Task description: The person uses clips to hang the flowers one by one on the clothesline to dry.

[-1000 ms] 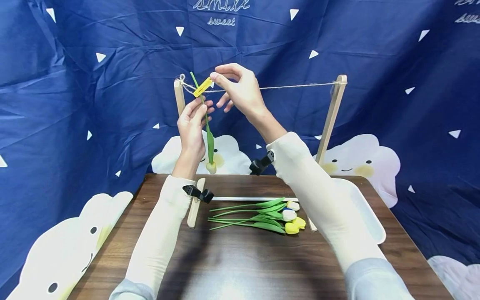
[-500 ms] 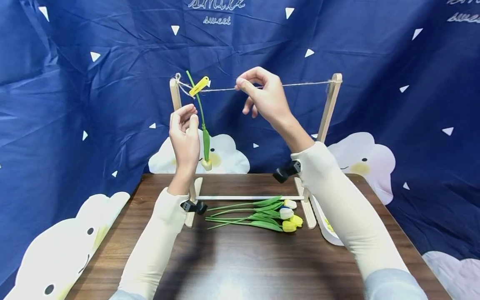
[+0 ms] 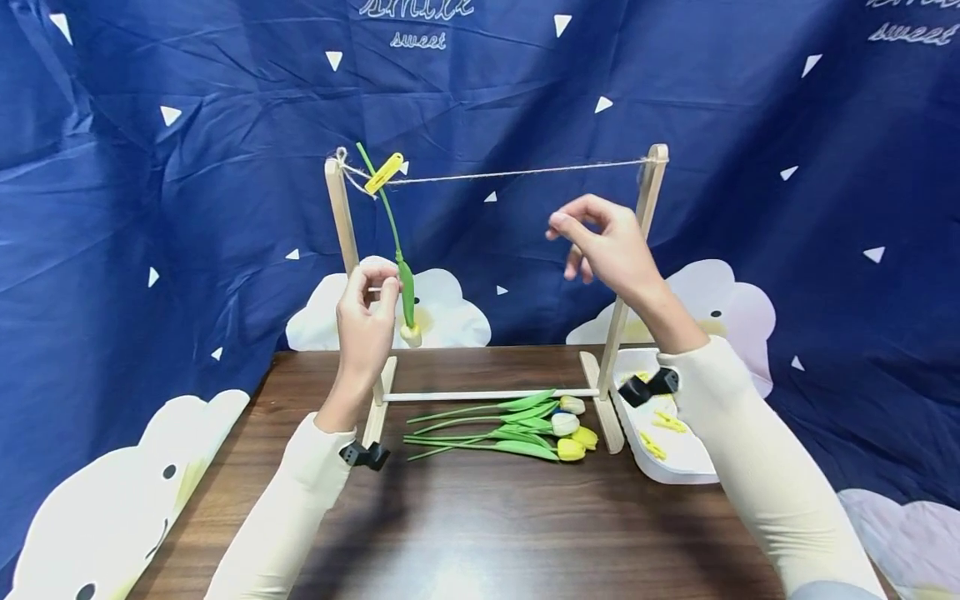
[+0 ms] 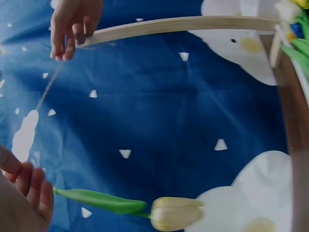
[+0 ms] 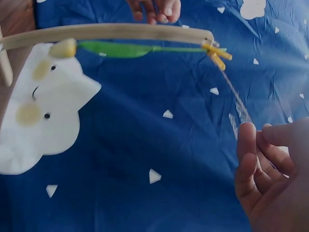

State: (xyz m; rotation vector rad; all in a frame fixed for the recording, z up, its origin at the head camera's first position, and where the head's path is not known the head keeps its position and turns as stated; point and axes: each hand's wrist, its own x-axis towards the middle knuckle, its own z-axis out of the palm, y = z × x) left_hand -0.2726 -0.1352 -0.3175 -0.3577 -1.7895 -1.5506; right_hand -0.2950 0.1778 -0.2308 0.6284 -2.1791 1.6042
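Hanging tulip (image 3: 406, 287): upper left to centre-left, head down, stem clipped to string (image 3: 517, 172) by yellow clip (image 3: 384, 173)
Left hand (image 3: 367, 312): centre-left, just beside tulip leaf, contact unclear; fingers loosely curled, nothing held
Right hand (image 3: 611, 246): right of centre, below string; fingers relaxed, part-curled, nothing held
Loose tulips (image 3: 534, 422): lower centre, on desk (image 3: 465, 517)
White tray (image 3: 675, 477): lower right, yellow pegs (image 3: 669, 422) inside

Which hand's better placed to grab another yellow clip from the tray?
Probably the right hand: it looks empty and is nearer the white tray; the left hand is across by the hanging tulip.
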